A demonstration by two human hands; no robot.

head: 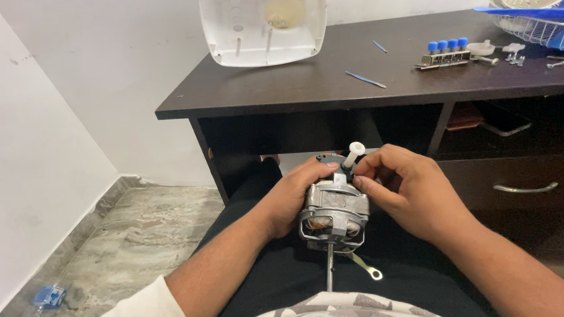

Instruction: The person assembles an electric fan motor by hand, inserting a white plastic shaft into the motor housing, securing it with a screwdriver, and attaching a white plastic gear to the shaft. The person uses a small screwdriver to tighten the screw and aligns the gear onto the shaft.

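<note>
A metal fan motor (334, 214) with a steel shaft (329, 269) pointing toward me rests on my lap. My left hand (289, 197) grips the motor's left side, thumb on its top. My right hand (401, 190) pinches at the dark top part of the motor, right beside a white plastic knob (353, 154) that sticks up from it. A wire with a ring terminal (372, 272) trails from under the motor.
A dark wooden desk (337, 84) stands ahead, with a white plastic fan cover (261, 22), a blue-buttoned switch block (445, 52), screws (515, 58), thin blue sticks (364, 78) and a wire fan guard (546, 27). A drawer handle (525, 188) lies at right. Marble floor at left holds a blue object (48, 295).
</note>
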